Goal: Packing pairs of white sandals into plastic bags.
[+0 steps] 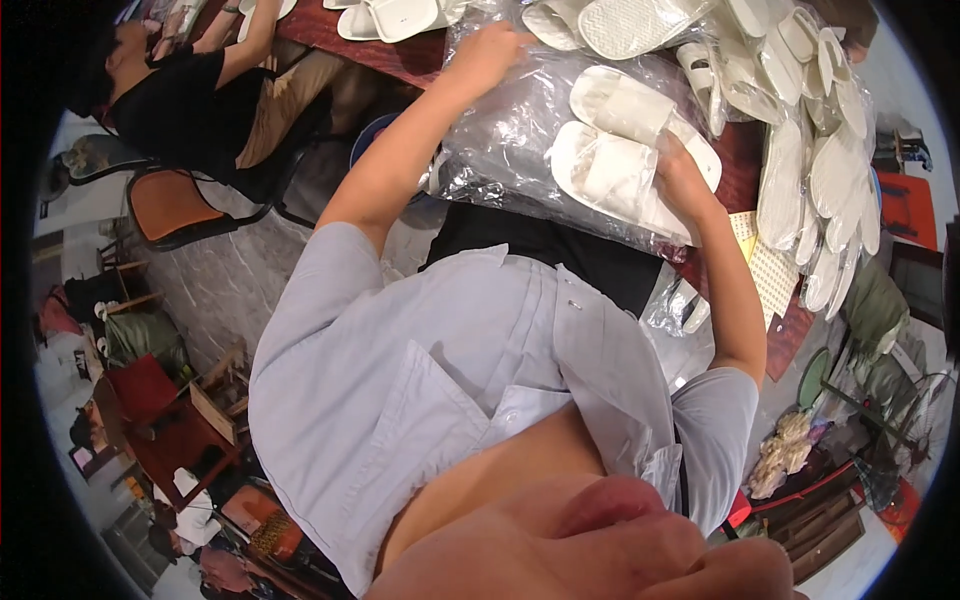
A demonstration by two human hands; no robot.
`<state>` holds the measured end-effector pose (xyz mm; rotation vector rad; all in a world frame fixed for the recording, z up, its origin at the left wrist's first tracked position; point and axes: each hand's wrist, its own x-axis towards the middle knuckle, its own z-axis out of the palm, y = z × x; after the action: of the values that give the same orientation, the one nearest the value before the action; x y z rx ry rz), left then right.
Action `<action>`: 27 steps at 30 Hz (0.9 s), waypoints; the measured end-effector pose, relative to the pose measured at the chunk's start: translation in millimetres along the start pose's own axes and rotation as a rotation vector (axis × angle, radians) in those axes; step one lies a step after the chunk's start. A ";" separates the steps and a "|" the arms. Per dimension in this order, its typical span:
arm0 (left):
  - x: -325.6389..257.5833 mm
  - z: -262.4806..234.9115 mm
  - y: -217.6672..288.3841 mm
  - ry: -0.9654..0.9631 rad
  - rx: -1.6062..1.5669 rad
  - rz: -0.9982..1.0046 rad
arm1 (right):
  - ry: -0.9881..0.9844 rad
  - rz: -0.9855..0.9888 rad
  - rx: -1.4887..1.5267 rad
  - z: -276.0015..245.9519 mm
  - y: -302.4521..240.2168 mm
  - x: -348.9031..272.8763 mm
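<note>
White slippers (610,168) lie as a pair on slick clear plastic (505,140) at the near side of the bench (742,172). Fingers of the right hand (686,182) meet their straps, ends hidden; I can't tell whether they grasp, nor whether the left hand (488,58) pinches the plastic's far left. That plastic could slide, carrying the pair over the near edge; a bump could topple the heap of slippers (838,165) on the right. The sheet of tiny marks (774,282) nearby is unreadable from here.

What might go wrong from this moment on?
The white slipper pair at the right hand might skid on the glossy clear plastic beneath. The loosely heaped slippers to the right could slide, perhaps onto the printed sheet beside them.
</note>
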<state>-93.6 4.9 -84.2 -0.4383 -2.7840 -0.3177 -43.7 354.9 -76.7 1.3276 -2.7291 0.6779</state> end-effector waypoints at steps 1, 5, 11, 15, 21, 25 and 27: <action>1.5 4.5 -12.4 0.103 -0.100 0.034 | -0.001 -0.010 0.004 1.9 1.9 -0.2; 18.9 8.4 -20.5 0.382 -0.215 0.047 | 0.119 0.342 0.447 41.7 57.6 -35.1; -5.8 -55.5 -2.7 0.403 -0.362 -0.051 | 0.088 0.245 0.148 28.9 49.3 -31.0; -80.5 -96.6 -26.3 0.031 -0.757 -0.360 | -0.071 0.278 0.020 22.0 43.5 -25.2; -149.7 -95.0 -2.4 -0.490 -1.008 -0.499 | -0.057 0.273 0.094 19.0 41.2 -23.9; -149.5 -70.3 28.0 -0.319 -1.279 -0.515 | 0.094 0.304 0.247 37.6 63.5 -32.8; -143.5 -70.6 42.8 -0.266 -1.270 -0.570 | 0.114 0.295 0.301 44.7 71.3 -34.2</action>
<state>69.1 -11.5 -58.6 0.1220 -2.4905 -2.2879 -68.9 401.2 -150.7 0.8929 -2.8378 1.1864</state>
